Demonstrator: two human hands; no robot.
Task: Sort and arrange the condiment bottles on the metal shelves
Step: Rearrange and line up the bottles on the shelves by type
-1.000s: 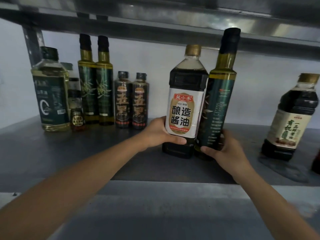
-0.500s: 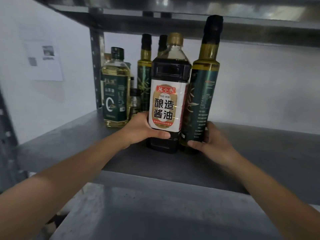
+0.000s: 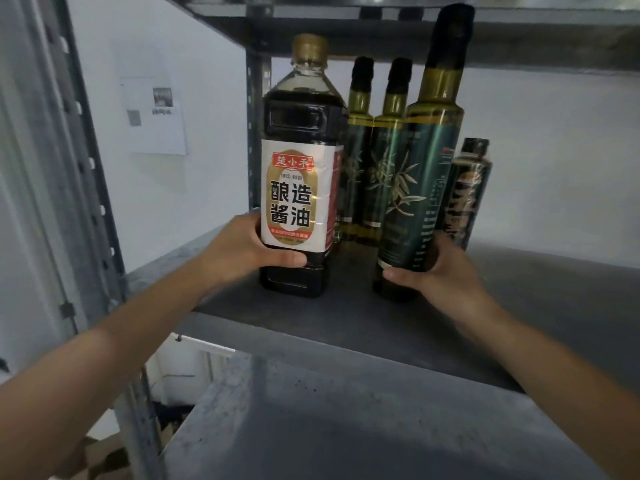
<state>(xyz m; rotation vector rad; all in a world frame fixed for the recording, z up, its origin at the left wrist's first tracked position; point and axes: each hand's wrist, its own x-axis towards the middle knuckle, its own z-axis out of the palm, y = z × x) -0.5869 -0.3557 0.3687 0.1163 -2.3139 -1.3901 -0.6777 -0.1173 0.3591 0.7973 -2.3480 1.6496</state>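
View: head, the only camera I have.
Left hand (image 3: 249, 251): I grip the soy bottle (image 3: 298, 188) low down. The thumb lies across its front just under the label, and the other fingers curl round the back, out of sight.
Soy bottle: upright at the left end of the shelf (image 3: 346, 327), near the post (image 3: 254, 98), label facing me. I cannot tell whether its base rests on the shelf or hangs just above it.
Right hand (image 3: 440, 275): I hold the tall oil bottle (image 3: 419, 188) near its foot. The thumb presses the front and the fingers wrap behind, hidden.
Oil bottle: right of the soy bottle with a clear gap between them, leaning slightly right at the top, its cap close under the upper shelf.
Behind: an oil pair (image 3: 374, 157) of the same make stands side by side at the back. A dark bottle (image 3: 467, 192) stands just right of the one I hold.
Wall: a paper (image 3: 152, 116) hangs left of the post.
Step, as I judge it: placing. Both bottles are at the left end, among the ones already grouped.
Next move, as I judge it: set the oil bottle straight just in front of its pair, settle the soy bottle flat near the post, and release only once both stand firm. The tall cap needs care under the upper shelf.
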